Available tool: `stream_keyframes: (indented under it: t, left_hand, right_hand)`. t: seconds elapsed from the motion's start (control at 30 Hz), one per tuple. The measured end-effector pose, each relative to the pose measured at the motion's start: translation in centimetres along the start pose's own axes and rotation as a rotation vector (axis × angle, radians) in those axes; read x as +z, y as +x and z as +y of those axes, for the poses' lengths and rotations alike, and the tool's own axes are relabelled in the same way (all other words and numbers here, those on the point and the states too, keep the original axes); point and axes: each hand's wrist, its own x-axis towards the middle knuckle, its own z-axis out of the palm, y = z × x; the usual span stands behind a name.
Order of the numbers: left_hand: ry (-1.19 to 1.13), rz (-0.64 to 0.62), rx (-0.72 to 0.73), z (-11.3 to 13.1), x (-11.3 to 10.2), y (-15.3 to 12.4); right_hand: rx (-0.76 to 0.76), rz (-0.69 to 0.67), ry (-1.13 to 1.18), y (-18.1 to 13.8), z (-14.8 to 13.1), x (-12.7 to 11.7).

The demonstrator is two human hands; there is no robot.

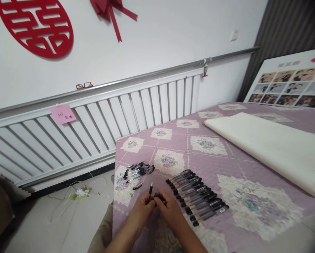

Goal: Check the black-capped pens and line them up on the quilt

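Observation:
My left hand and my right hand meet over the near edge of a bed with a purple flowered cover. The left hand's fingers pinch a black pen that points away from me. The right hand's fingers are closed on the pen's other end or a small dark part; I cannot make out which. A neat row of capped black pens lies just right of my hands. A loose pile of pens lies beyond my left hand, with one pen cap apart from it.
A white folded cloth lies across the bed's right side. A photo board leans at the back right. A white radiator cover with a pink note and glasses lines the wall. Cables lie on the floor.

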Motion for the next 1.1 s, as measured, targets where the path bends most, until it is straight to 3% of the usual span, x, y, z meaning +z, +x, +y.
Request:
stream_keyframes:
  t: [0.17, 0.37, 0.57, 0.73, 1.1]
  left_hand:
    - [-0.005, 0.040, 0.005, 0.1, -1.1, -1.5]
    - [0.285, 0.084, 0.170, -0.9, -4.0, -3.2]
    - [0.548, 0.157, 0.285, -1.5, -5.5, -4.0]
    - [0.780, 0.193, 0.255, -0.2, -5.9, -4.4]
    - [0.972, 0.168, 0.233, 1.0, -4.9, -4.8]
  right_hand:
    - [0.021, 0.006, 0.089, -0.2, -0.4, -0.7]
    - [0.072, -0.048, 0.177, -0.2, 0.1, -1.1]
    - [0.081, -0.063, 0.197, -0.2, 0.0, -0.9]
    - [0.070, -0.075, 0.093, -0.2, -0.7, -1.2]
    - [-0.083, -0.198, -0.040, -0.7, -0.9, -0.7]
